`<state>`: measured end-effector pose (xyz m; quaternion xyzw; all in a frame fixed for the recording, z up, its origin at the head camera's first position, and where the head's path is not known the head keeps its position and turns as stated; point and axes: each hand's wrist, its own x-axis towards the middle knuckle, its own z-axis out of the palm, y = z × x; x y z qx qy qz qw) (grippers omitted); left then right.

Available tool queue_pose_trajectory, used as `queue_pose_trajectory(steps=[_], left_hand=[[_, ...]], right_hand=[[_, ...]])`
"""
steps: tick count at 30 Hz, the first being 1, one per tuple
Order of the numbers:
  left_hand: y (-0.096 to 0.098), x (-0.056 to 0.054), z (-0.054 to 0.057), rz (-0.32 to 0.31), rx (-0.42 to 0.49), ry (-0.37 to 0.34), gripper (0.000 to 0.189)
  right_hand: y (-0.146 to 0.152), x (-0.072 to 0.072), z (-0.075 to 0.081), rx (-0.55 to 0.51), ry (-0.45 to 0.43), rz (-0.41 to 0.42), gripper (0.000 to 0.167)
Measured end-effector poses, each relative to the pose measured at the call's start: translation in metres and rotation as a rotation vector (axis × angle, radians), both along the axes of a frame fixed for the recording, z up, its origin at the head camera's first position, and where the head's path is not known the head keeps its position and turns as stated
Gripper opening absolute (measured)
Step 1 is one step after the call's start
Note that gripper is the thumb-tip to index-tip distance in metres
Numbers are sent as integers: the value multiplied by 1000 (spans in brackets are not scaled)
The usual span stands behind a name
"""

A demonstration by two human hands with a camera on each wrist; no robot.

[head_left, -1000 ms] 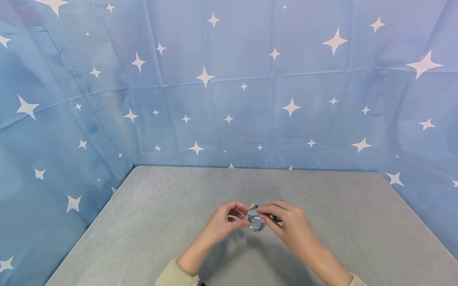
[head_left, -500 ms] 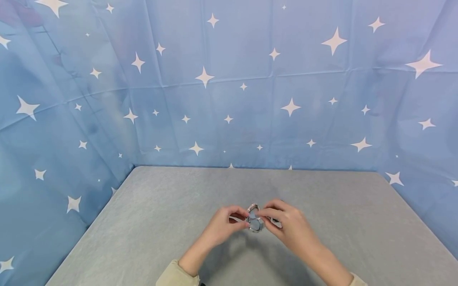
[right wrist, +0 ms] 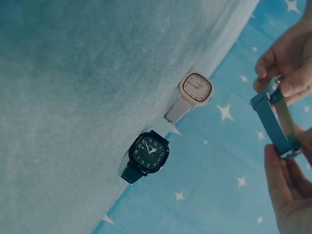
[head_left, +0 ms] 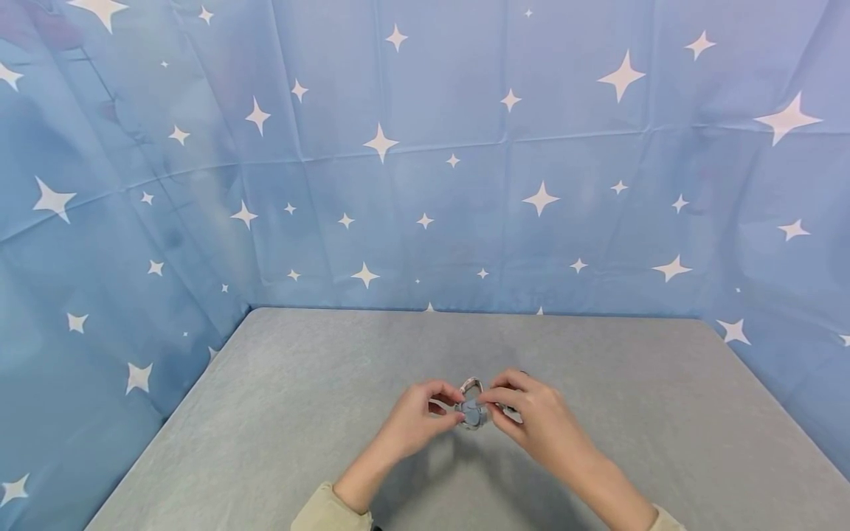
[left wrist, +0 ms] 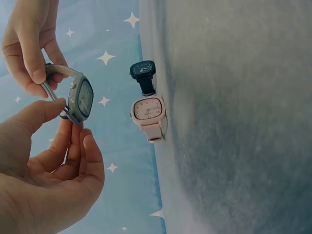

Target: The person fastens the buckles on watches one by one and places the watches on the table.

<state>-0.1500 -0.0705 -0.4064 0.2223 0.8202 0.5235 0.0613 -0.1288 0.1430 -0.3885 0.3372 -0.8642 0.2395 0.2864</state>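
Observation:
A blue-grey wristwatch (left wrist: 82,100) is held up between both hands, its strap bent round into a loop. In the left wrist view, my left hand (left wrist: 63,161) pinches it at the lower end of the case, thumb on the strap side. My right hand (left wrist: 34,48) grips the strap near the other end. From the right wrist view, the back of the blue-grey strap (right wrist: 273,122) faces the camera, with my right hand (right wrist: 285,190) at its lower end and my left hand (right wrist: 292,68) at the upper. The dial is turned away there.
A pink watch (left wrist: 148,109) and a black watch (left wrist: 143,69) stand side by side on the grey table (head_left: 319,383), beyond the hands. In the head view the right hand mostly covers the black one. A blue star-patterned cloth (head_left: 425,184) hangs behind the table.
The blue-grey watch has tilted a little between the hands, and more of the pink watch's face shows behind it. Both hands keep their hold and have barely moved.

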Motion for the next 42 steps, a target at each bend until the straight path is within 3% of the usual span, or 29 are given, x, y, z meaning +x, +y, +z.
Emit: queue_pose_trajectory(steps=[7,13,22,29,34,42], left_hand=[[5,2,4,-3,-3,-2,14],[8,2,4,-10,46,13,15],[12,1,4,6,95,13,16],[7,-5,2,21,124,-24,19],[-4,-14,0,59,190,-106,23],[-21,-37,-2,159,305,-271,32]], right_hand=[[-2,0,-2,17,18,3,24],[-3,1,-3,8,2,4,23],[-5,3,0,-38,-190,-30,29],[-4,2,1,-84,-188,-90,30],[0,0,2,-96,-160,-126,32],[3,0,3,-108,-207,-141,31]])
